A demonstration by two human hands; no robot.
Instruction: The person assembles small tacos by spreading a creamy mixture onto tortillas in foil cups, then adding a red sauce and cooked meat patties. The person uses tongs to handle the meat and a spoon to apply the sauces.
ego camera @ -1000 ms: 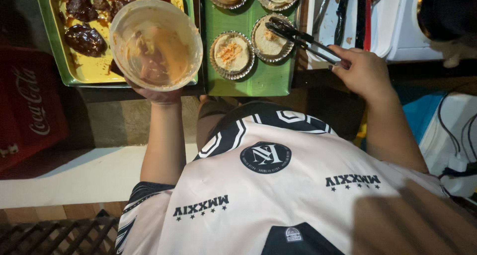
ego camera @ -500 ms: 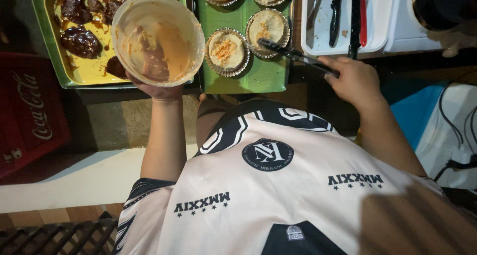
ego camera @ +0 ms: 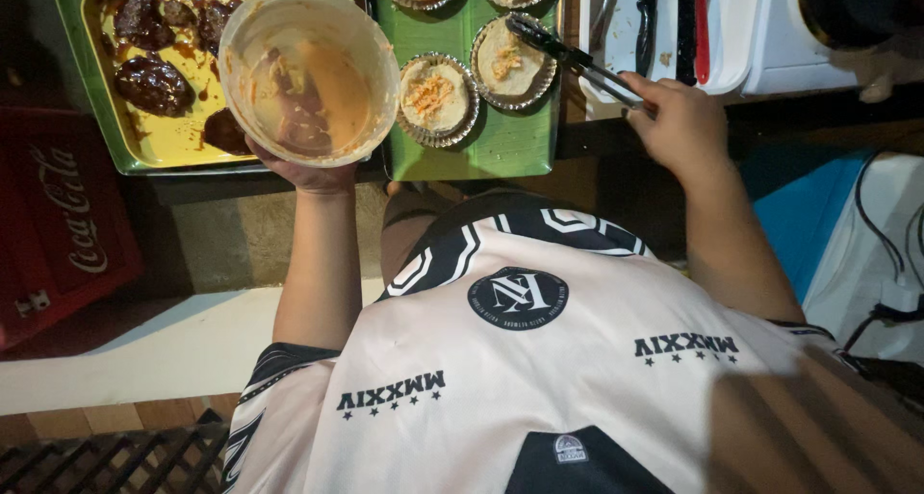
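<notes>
My left hand (ego camera: 306, 174) holds up a round clear plastic bowl (ego camera: 310, 72) from below; brown sauce and a dark meat piece lie inside it. My right hand (ego camera: 676, 120) grips metal tongs (ego camera: 570, 55), whose tips reach over a foil cup (ego camera: 514, 61) topped with orange shreds. A second filled foil cup (ego camera: 438, 99) sits just left of it on a green banana leaf (ego camera: 500, 143). Two more cups show at the top edge.
A green tray (ego camera: 91, 80) at left holds dark sauced meat pieces (ego camera: 152, 82) in yellow oil. A white tray (ego camera: 731, 32) with utensils stands at upper right. A red crate (ego camera: 58, 224) sits lower left. A blue cloth lies at right.
The view has shifted slightly. The tongs moved from the right foil cup's edge to reach over its top. The bowl stays raised in my left hand.
</notes>
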